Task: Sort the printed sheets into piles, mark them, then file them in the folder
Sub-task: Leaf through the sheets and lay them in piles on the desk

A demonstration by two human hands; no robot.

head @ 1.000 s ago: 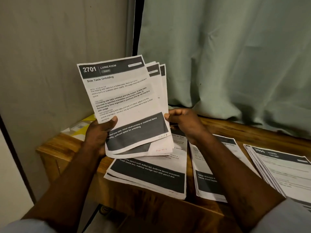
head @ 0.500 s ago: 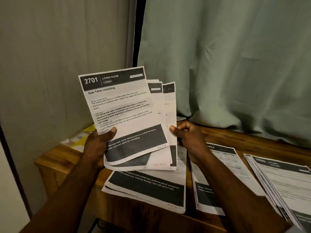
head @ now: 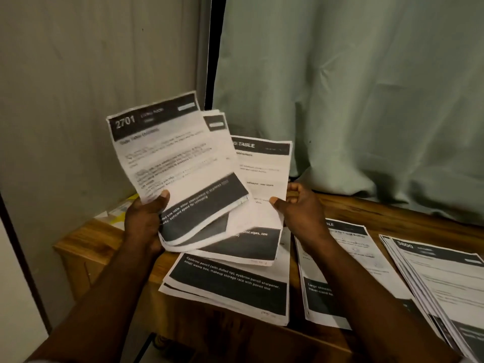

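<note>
My left hand (head: 145, 221) grips a small stack of printed sheets (head: 170, 158), the top one headed 2701, held up above the table's left end. My right hand (head: 301, 208) pinches the right edge of a single sheet (head: 264, 174) pulled out sideways from behind that stack. Below on the wooden table (head: 392, 213) lie three piles: a left pile (head: 230, 286) with a dark band of white text, a middle pile (head: 337, 273), and a right pile (head: 445, 279) headed 3800.
A yellow and white item (head: 123, 208) lies at the table's far left corner, partly hidden behind my left hand. A pale green curtain (head: 366, 100) hangs behind the table. A grey wall (head: 78, 100) stands to the left. No folder or pen is in view.
The held stack has dropped lower and tilted left. My right hand has drawn one rear sheet out to the right, separating it from the stack.
</note>
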